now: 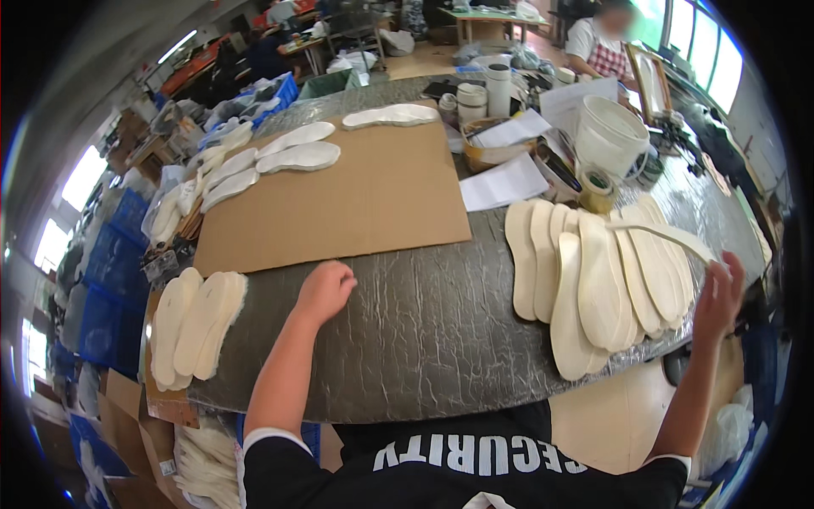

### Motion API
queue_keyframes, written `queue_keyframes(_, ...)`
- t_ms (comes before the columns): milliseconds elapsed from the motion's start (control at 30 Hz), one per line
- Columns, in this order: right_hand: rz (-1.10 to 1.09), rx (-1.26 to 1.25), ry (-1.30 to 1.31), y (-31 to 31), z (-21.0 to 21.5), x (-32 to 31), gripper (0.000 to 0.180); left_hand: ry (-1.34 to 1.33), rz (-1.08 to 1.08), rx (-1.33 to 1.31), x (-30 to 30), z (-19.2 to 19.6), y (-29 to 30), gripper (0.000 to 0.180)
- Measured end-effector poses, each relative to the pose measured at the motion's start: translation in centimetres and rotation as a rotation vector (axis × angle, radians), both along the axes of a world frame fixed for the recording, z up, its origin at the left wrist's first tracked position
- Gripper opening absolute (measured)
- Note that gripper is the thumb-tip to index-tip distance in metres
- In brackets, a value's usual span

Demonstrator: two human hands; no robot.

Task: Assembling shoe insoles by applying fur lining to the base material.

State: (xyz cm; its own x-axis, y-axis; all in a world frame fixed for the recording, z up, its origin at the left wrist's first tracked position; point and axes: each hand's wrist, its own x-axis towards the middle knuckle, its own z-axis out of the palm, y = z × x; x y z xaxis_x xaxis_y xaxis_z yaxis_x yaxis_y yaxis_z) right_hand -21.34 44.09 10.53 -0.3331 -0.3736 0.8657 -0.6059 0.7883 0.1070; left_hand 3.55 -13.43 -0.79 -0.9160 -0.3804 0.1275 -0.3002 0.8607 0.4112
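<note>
Right hand (719, 299) at right of frame, grip closed on one pale insole (666, 233), apparently pinched at its near end, long axis running toward upper left, above the fanned insole stack (585, 288), left hand (324, 290) loosely curled, holding nothing, resting on grey worktop (424, 331) below cardboard sheet (339, 204)

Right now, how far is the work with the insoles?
Done: five white insoles lie on and beside the cardboard sheet. In hand: the right hand lifts one insole; the left hand rests on the table. Left: the fanned pile and a small stack.
</note>
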Motion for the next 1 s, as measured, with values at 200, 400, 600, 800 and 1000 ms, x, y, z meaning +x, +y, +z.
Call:
queue_keyframes(200,0.236,0.124,-0.102,-7.9,4.8,6.3,0.009,-0.022,0.373,-0.434,-8.0,-3.2,-11.5,0.011)
queue_keyframes(400,0.538,0.05,-0.457,-11.2,2.6,8.0,0.016,-0.001,0.462,-0.688,-15.3,-2.6,-17.3,0.013)
queue_keyframes(600,0.544,0.046,-0.644,-11.2,1.7,7.7,0.019,-0.143,0.397,-0.773,-17.9,-0.8,-20.5,0.015)
queue_keyframes(800,0.513,0.017,-0.649,-11.1,2.0,7.8,0.021,-0.034,0.337,-0.82,-18.4,-3.4,-22.5,0.016)
queue_keyframes(1000,0.525,-0.006,-0.566,-11.5,1.6,7.8,0.022,-0.207,0.378,-0.767,-18.6,-1.5,-21.5,0.019)
